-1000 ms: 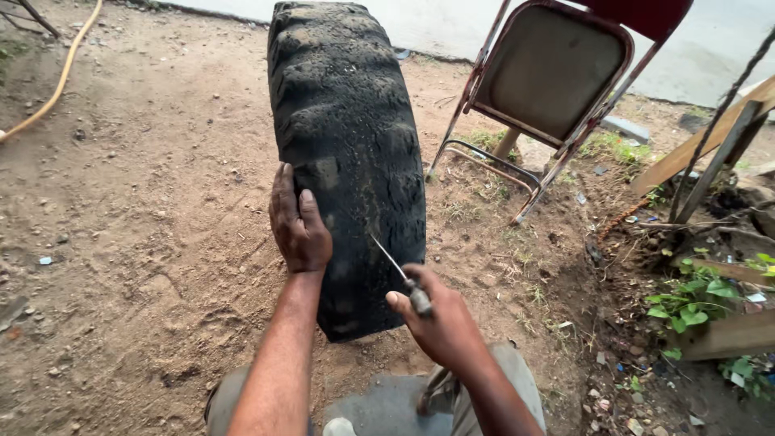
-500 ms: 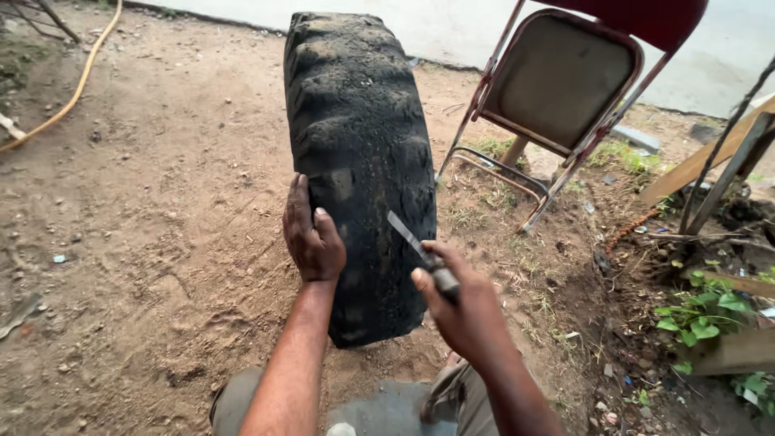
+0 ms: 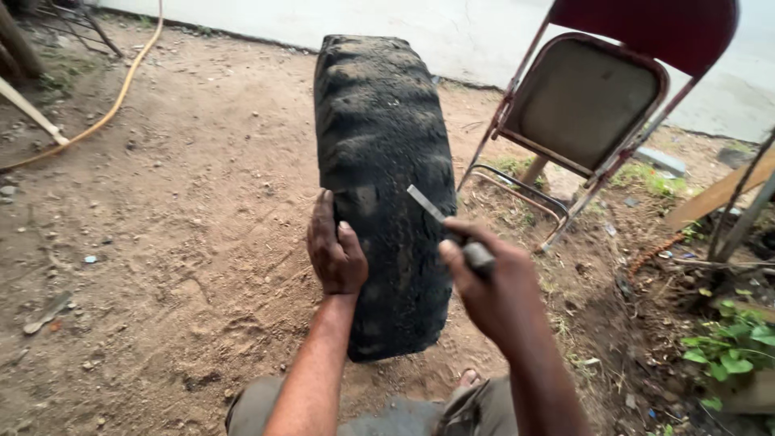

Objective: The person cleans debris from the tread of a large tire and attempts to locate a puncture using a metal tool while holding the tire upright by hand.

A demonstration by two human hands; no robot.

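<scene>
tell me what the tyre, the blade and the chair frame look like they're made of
Tyre: black rubber, matte, with worn chunky tread blocks. Blade in the right hand: likely metal, flat, pale grey sheen. Chair frame: thin tubing, probably painted metal, dull reddish and scuffed.

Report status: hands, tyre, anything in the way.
Left hand flat on the tyre, steadying it upright. Right hand shut on a knife, blade over the tread. Folding chair just right of the tyre, not touching.
</scene>
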